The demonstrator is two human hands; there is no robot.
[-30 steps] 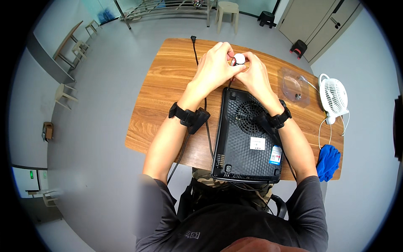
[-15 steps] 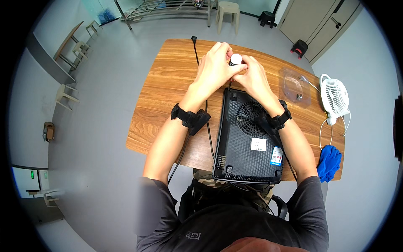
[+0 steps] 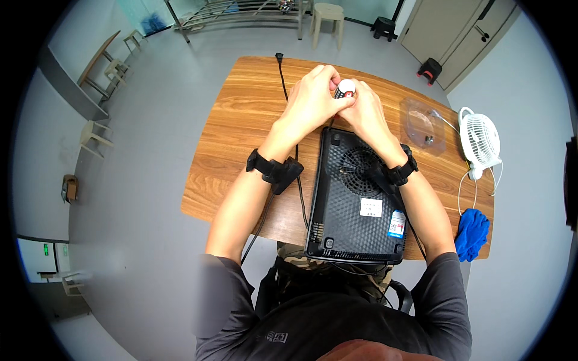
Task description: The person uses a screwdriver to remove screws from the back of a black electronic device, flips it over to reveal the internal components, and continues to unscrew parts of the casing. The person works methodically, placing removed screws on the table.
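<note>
Beyond the black appliance, both hands meet around a small cylinder with a round white top and a dark-patterned, partly red side [image 3: 346, 88]. It looks like a small capped bottle, though the fingers hide most of it. My left hand [image 3: 309, 96] closes on it from the left, thumb stretched across to the right. On the other side, my right hand [image 3: 365, 108] has its fingers bent around it. Just below the hands lies a flat black appliance [image 3: 355, 228], underside up, with a round fan grille [image 3: 359, 171] and stuck-on labels.
A black power cord [image 3: 297, 156] runs along the wooden table [image 3: 229, 132] left of the appliance. To the right are a clear plastic box [image 3: 421, 123], a white fan [image 3: 480, 139] with its cable, and a crumpled blue cloth [image 3: 472, 234]. Stools [image 3: 328, 21] stand beyond the table.
The small cylinder has tilted and shifted slightly right, and more of its patterned and red side shows. Both hands have moved slightly with it. The appliance stays put.
</note>
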